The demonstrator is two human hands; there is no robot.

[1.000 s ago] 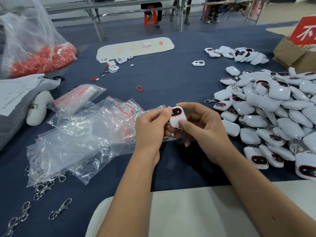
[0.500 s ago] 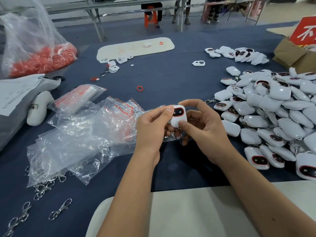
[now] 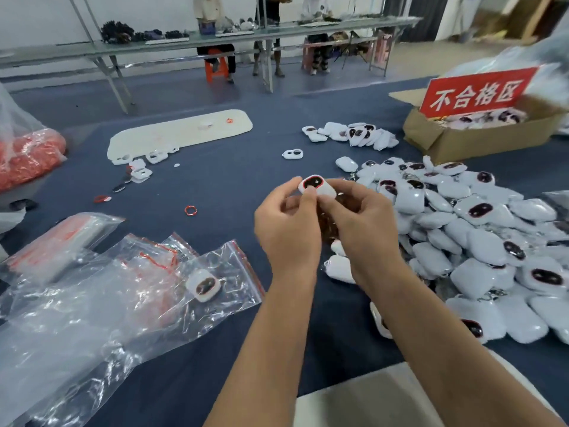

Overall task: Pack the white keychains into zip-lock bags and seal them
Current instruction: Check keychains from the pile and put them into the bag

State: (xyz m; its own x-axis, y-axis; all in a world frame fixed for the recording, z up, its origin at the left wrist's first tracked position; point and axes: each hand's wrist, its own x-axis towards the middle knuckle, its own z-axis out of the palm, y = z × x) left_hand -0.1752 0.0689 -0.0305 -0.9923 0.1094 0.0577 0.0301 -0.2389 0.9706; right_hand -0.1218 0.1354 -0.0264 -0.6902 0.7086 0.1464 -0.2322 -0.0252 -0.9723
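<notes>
Both hands have risen from just above the bag pile to a position higher and farther out over the dark blue table cover [image 3: 234,186], and the bag that lay against the left hand now lies flat on the pile. The left hand [image 3: 288,224] and right hand [image 3: 366,223] together hold one white rounded plastic keychain with a dark red-rimmed window [image 3: 315,187], window side up. The left thumb and fingertips pinch its near left edge; the right fingers curl against its right side. Neither hand holds a bag.

Status of completed work: one white keychain sits inside a clear zip-lock bag with a red seal strip [image 3: 228,282], on top of the loose pile of clear bags [image 3: 92,303] at the left. Whether that bag's strip is pressed closed cannot be determined. No other filled bag is visible.

Status of remaining work: the large heap of white keychains [image 3: 480,241] at the right is unpacked, as is the smaller group [image 3: 354,135] farther back. Judged from these quantities, the task is at an early stage.

Probable current step: inspection or orientation of the held keychain before bagging. A cardboard box with a red sign [image 3: 474,131] stands beyond the heap.
</notes>
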